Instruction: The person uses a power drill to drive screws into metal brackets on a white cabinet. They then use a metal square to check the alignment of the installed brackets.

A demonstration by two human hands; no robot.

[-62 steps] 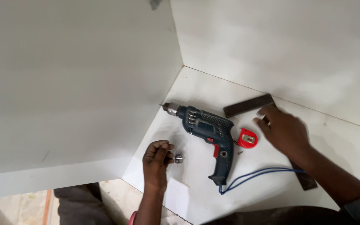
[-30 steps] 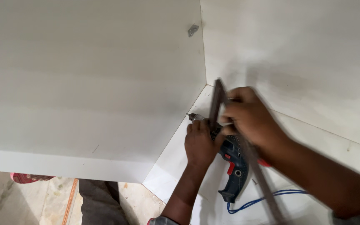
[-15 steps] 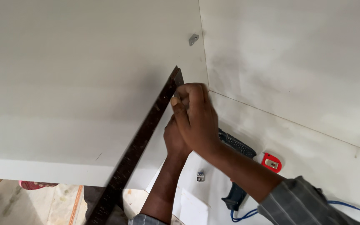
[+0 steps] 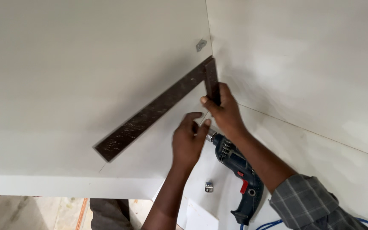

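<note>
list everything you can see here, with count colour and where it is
try square: 1, dark brown, flat against the left white panel, short leg up in the corner
metal bracket: 1, silver, fixed on the left panel near the corner, above the square
loose bracket: 1, silver, lying on the bottom panel beside the drill
power drill: 1, dark blue with red trigger, lying on the bottom panel
cord: 1, blue, trailing from the drill at the lower edge
white panels: 3, white, left, right and bottom, meeting at a corner
left hand: 1, below the square
right hand: 1, gripping the square's short leg
</note>
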